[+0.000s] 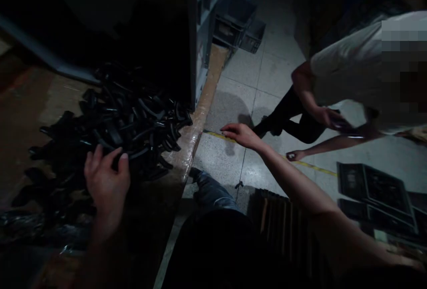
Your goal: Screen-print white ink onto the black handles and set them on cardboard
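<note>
Black plastic parts (133, 122), heaped left of centre, were touched by half-curled fingers (122, 163) of the left hand (106, 182), grip unclear; right hand (242, 134) was held open, empty, above tiled floor (233, 168).

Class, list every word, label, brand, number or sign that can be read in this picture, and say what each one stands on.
No text can be read. The black trays on the floor show faint marks, too dark and blurred to read. The pile of black parts under the left hand shows none.
</note>
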The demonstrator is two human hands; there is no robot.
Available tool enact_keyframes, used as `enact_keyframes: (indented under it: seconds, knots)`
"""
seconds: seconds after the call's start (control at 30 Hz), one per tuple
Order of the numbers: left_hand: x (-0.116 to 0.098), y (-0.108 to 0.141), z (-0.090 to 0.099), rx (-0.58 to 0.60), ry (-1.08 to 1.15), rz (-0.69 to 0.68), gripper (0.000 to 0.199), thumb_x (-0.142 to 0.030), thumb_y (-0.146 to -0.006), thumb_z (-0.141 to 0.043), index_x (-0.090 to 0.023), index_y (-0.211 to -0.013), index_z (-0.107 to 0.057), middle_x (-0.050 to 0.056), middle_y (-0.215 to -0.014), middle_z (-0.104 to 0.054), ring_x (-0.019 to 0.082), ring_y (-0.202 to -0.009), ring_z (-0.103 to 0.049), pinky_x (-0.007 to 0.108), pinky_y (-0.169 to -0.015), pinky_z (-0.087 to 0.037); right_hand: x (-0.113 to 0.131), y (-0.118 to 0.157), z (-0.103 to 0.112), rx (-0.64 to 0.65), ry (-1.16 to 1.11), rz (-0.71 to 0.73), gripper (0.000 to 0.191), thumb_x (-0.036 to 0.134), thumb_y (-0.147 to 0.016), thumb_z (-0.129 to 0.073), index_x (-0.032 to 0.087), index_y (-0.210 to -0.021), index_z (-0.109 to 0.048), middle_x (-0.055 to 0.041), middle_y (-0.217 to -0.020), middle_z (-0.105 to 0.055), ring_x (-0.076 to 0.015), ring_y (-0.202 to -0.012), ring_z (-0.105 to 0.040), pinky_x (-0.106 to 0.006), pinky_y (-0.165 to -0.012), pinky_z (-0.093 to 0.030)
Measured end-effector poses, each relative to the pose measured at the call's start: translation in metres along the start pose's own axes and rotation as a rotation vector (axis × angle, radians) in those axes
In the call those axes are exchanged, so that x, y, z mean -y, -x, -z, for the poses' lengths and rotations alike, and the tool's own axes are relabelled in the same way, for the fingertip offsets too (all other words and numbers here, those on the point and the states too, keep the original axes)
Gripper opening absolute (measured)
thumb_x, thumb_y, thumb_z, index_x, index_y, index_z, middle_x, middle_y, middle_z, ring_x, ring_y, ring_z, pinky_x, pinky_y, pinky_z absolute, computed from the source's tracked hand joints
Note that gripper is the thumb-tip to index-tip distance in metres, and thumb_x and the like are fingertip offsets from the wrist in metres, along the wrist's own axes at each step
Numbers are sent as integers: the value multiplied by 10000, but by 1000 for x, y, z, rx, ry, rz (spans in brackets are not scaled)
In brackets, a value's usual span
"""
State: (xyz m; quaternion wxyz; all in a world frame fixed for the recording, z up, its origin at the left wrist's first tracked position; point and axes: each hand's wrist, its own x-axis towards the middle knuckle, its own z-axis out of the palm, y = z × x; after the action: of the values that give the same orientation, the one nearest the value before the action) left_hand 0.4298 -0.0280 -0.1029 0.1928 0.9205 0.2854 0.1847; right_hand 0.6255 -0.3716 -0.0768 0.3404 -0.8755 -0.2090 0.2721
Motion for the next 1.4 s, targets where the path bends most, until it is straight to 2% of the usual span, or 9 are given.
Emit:
enact_keyframes:
  seconds: [0.13,0.3,0.57,0.8,0.9,1.03,1.23,1.3,1.4]
  knots:
    - [-6,26,-10,36,-51,-8,416,-396,-902,-544,-126,-1176,-702,138,-1575,-378,412,-1469,-260,555,-1208,-231,-47,72,-47,34,-161,-121,307,342,-912,-559,160,-1114,-701,-56,-945,-731,-175,-822,-675,-294,-777,-530]
    - [-3,40,2,64,-39,27,435,-395,-924,-498,-128,-1210,-687,160,-1568,-382,359,-1478,-274,495,-1202,-273,-46,102,-104,153,-224,-34,316,388,-916,-544,185,-1104,-698,-71,-966,-734,-193,-842,-679,-310,-752,-537]
    - [2,105,38,-23,91,19,360,-390,-913,-493,-182,-1088,-730,121,-1497,-495,312,-1426,-391,482,-1170,-347,48,43,-156,253,-55,296,233,247,-920,-549,176,-1062,-720,-56,-978,-742,-196,-895,-679,-316,-842,-507]
    - [27,182,90,-1,82,216,406,-444,-937,-423,-245,-1086,-745,80,-1440,-565,282,-1365,-482,494,-1156,-377,159,-41,-177,31,336,562,310,211,-976,-487,239,-1215,-682,-76,-1165,-683,-197,-1108,-615,-304,-977,-458]
    - [45,211,102,-79,77,381,415,-479,-911,-443,-240,-1049,-753,81,-1386,-613,288,-1324,-526,498,-1139,-398,196,-80,-179,-69,507,544,378,356,-1009,-444,282,-1349,-591,-104,-1190,-640,-225,-1119,-598,-325,-924,-483]
    - [52,238,116,-233,112,556,420,-494,-900,-451,-231,-1062,-735,77,-1396,-607,280,-1294,-553,491,-1128,-408,225,-115,-182,-66,615,479,426,483,-993,-433,214,-1269,-613,-148,-1170,-618,-263,-1047,-630,-350,-820,-511]
    - [45,271,133,-405,88,793,409,-462,-861,-504,-212,-1096,-725,101,-1300,-673,296,-1208,-619,482,-1038,-489,233,-119,-187,-219,486,522,347,289,-988,-354,130,-1233,-542,-188,-1096,-634,-297,-962,-648,-392,-759,-500]
    - [49,282,137,-449,79,874,383,-441,-861,-502,-209,-1060,-734,104,-1314,-664,296,-1189,-632,481,-1021,-498,230,-101,-202,-127,394,656,347,270,-973,-364,142,-1253,-524,-167,-1078,-655,-289,-953,-652,-400,-779,-506]
    - [61,296,144,-521,122,936,353,-433,-851,-525,-214,-1029,-738,100,-1266,-692,278,-1147,-656,454,-999,-515,225,-48,-246,227,283,999,338,217,-953,-386,206,-1231,-578,-106,-1128,-665,-236,-1008,-649,-368,-863,-516]
